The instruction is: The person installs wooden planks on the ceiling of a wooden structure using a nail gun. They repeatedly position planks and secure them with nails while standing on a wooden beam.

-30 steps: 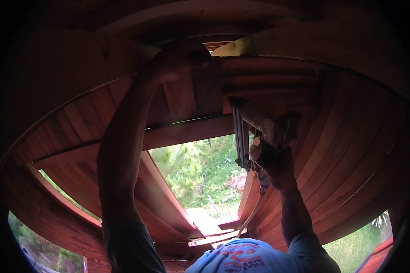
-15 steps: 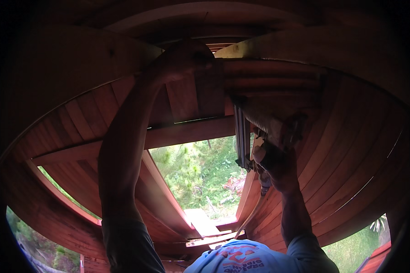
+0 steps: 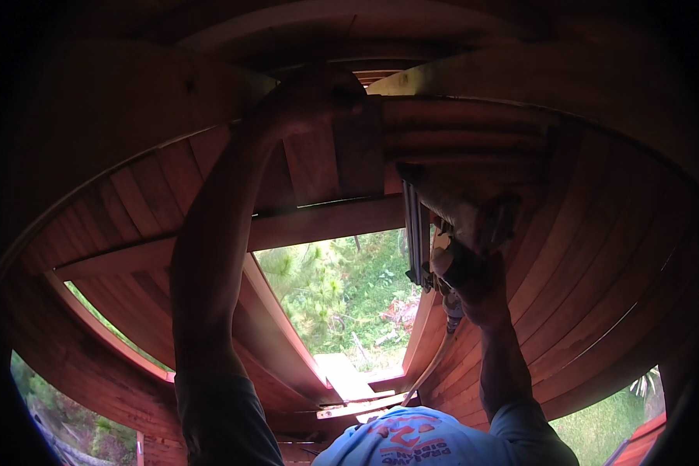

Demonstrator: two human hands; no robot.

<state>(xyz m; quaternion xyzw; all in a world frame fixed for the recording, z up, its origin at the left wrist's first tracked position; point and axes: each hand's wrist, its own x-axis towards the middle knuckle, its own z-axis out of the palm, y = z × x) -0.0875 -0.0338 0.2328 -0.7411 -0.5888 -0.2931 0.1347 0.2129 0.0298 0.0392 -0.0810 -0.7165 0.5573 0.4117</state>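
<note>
Red and dark lettering runs upside down across our pale blue shirt (image 3: pixel 412 436). Our right hand (image 3: pixel 483 289) grips the nail gun (image 3: pixel 452 208), which stands upper right of the window opening (image 3: pixel 342 303). Our left hand (image 3: pixel 312 99) is raised near shaded wooden boards (image 3: pixel 312 165); we cannot tell whether it grasps anything.

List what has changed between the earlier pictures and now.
The right hand and the nail gun it grips have edged slightly to the right; the view itself has also shifted a little. Nothing was taken hold of or let go. The left hand stays raised by the wooden boards.
</note>
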